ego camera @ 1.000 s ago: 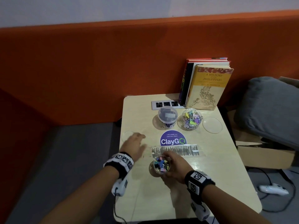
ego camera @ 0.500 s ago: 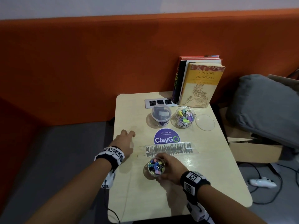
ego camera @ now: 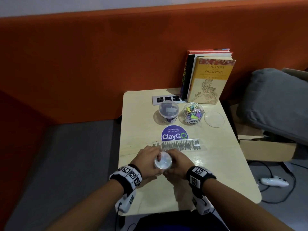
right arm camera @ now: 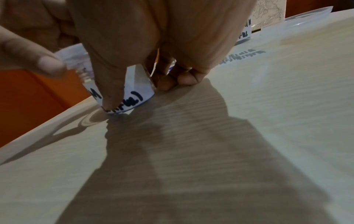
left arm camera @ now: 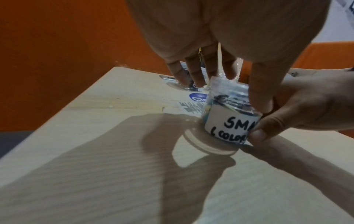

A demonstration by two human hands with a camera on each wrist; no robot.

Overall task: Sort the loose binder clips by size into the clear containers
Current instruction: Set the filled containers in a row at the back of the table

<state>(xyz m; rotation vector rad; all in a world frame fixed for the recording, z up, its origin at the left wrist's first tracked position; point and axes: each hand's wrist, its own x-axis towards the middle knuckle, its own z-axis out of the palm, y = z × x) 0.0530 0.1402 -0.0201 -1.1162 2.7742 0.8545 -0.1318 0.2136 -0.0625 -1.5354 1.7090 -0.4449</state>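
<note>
The small clear container [left arm camera: 229,125], labelled "SMA… (colorful)" and holding coloured binder clips, stands near the front of the wooden table [ego camera: 216,180]. My right hand [ego camera: 174,162] grips its side, thumb on the label [right arm camera: 134,94]. My left hand [ego camera: 156,158] holds a clear lid [ego camera: 163,162] on top of it, thumb in front and fingers behind. At the back stand the lidded large container [ego camera: 168,110] with dark clips and the open medium container [ego camera: 193,112] with coloured clips. I see no loose clips on the table.
A loose clear lid [ego camera: 214,119] lies right of the medium container. Upright books [ego camera: 210,77] and a white socket strip [ego camera: 166,99] sit at the back edge. A purple ClayGo sticker [ego camera: 174,134] and scribbled tape [ego camera: 180,145] mark the middle. A grey cushion [ego camera: 275,100] lies to the right.
My left hand came in from the table's left edge carrying a clear lid and set it over the small container. The right hand kept its grip on the container.
</note>
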